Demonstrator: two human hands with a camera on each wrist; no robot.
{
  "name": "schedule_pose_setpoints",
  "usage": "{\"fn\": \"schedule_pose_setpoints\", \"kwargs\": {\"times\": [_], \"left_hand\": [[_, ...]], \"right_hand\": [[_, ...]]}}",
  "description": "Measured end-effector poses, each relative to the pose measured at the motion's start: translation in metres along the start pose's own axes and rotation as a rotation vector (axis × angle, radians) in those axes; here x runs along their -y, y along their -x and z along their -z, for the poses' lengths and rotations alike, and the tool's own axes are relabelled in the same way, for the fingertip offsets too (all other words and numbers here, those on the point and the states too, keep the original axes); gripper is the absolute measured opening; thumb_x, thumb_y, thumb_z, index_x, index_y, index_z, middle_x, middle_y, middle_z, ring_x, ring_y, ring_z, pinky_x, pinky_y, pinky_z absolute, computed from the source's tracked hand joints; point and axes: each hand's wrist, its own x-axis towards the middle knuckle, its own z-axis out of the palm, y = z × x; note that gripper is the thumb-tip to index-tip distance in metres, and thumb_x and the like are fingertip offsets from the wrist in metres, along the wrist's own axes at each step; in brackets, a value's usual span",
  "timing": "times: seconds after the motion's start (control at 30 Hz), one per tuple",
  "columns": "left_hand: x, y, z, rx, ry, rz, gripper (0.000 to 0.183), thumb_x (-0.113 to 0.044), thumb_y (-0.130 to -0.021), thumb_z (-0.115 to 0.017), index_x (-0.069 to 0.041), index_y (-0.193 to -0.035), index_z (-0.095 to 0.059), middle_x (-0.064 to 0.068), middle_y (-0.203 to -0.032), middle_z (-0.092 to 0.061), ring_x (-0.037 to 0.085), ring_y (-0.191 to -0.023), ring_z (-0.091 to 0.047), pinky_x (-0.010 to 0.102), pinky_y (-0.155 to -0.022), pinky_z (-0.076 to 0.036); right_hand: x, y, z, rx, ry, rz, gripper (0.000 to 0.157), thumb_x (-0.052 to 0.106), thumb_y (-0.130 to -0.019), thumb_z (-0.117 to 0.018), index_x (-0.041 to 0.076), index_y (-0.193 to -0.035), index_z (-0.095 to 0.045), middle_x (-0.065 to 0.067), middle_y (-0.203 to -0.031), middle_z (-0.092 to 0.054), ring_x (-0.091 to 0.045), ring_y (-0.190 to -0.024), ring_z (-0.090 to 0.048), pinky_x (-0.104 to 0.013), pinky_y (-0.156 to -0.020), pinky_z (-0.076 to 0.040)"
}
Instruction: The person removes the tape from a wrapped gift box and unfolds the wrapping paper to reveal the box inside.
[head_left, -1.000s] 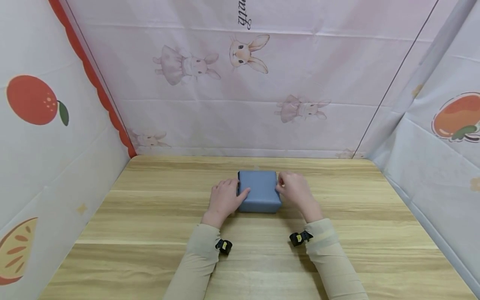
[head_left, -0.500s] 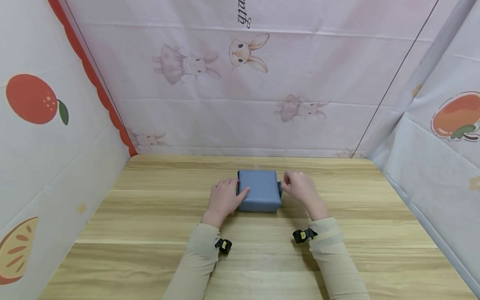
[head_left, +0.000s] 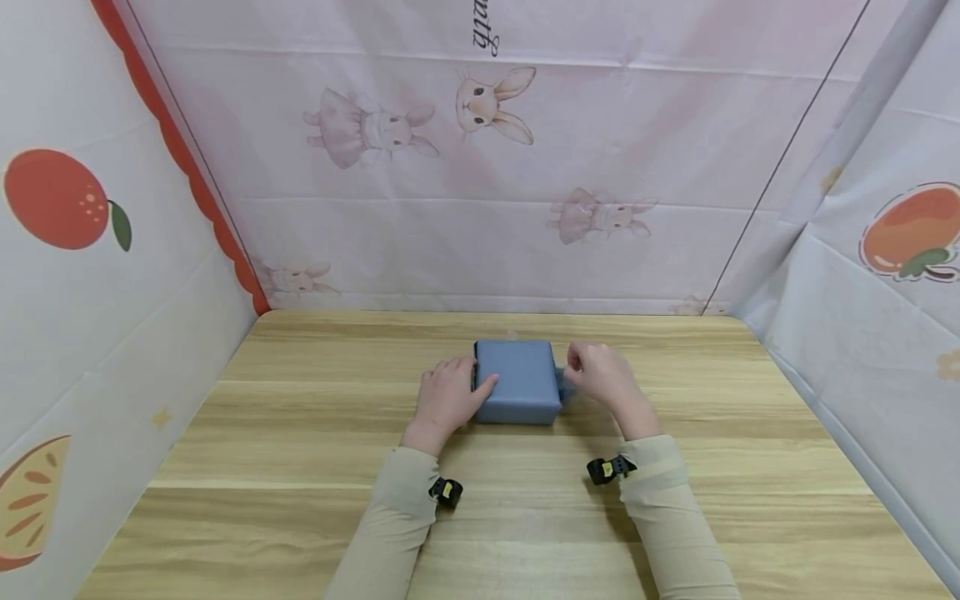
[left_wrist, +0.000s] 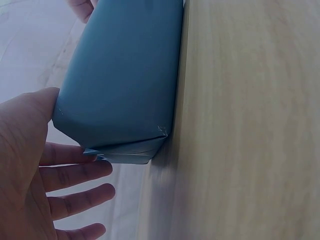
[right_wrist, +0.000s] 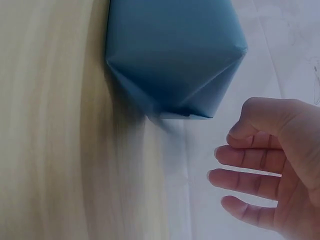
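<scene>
A box wrapped in blue paper (head_left: 515, 371) lies on the wooden table. My left hand (head_left: 447, 396) holds its left end, the thumb over the top face and the other fingers at the side. In the left wrist view, the folded paper end (left_wrist: 127, 151) sits beside my index finger. Off the box's right end, my right hand (head_left: 600, 377) has its thumb bent against the index finger and the other fingers loosely bent, nothing visible between them. A loose paper flap (head_left: 564, 385) sticks out there, blurred. Tapered folds (right_wrist: 165, 95) show at that end in the right wrist view.
The wooden table (head_left: 360, 517) runs back to a pink rabbit-print cloth wall (head_left: 420, 242). White cloth with fruit prints hangs along the left side (head_left: 112, 333) and the right side (head_left: 885, 350). Each sleeve cuff carries a small black camera.
My right hand has moved a little to the right, away from the box. The paper flap at that end has come out and now swings free of my fingers. My left hand stays put.
</scene>
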Motion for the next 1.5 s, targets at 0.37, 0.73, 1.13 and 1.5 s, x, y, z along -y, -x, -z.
{"fn": "schedule_pose_setpoints", "kwargs": {"times": [0.37,0.73,1.13,1.5], "left_hand": [[0.000,0.000,0.000,-0.001,0.005,-0.001,0.063,-0.060,-0.096,-0.046,-0.010,-0.133,-0.057,0.010,-0.131,-0.063,0.032,-0.120,-0.058,0.053,-0.098,-0.044],[-0.001,0.000,0.000,-0.019,-0.024,0.008,0.062,-0.060,-0.096,-0.045,-0.011,-0.132,-0.059,0.009,-0.129,-0.065,0.031,-0.117,-0.060,0.052,-0.095,-0.045],[-0.001,-0.002,-0.002,-0.142,-0.019,0.096,0.048,-0.055,-0.097,-0.049,-0.013,-0.106,-0.071,0.006,-0.103,-0.073,0.029,-0.094,-0.067,0.047,-0.081,-0.049],[0.000,-0.006,-0.008,-0.243,-0.018,0.048,0.032,-0.041,-0.097,-0.056,-0.013,-0.090,-0.072,0.004,-0.085,-0.072,0.024,-0.075,-0.067,0.042,-0.068,-0.051]], "right_hand": [[0.002,0.000,-0.002,-0.037,-0.018,-0.001,0.013,0.022,-0.090,-0.063,0.011,-0.085,-0.061,-0.004,-0.082,-0.065,-0.015,-0.060,-0.050,-0.030,-0.056,-0.042],[0.013,-0.003,-0.012,-0.061,0.058,0.026,0.037,0.043,-0.093,-0.062,0.007,-0.090,-0.062,-0.005,-0.080,-0.058,-0.018,-0.064,-0.050,-0.031,-0.057,-0.042],[0.016,-0.003,-0.016,-0.017,0.071,0.054,0.033,0.041,-0.096,-0.059,0.010,-0.087,-0.059,-0.004,-0.080,-0.056,-0.018,-0.065,-0.049,-0.033,-0.058,-0.042],[0.015,-0.004,-0.017,0.006,0.059,0.047,0.033,0.042,-0.097,-0.058,0.010,-0.087,-0.058,-0.004,-0.079,-0.055,-0.018,-0.066,-0.049,-0.032,-0.059,-0.041]]}}
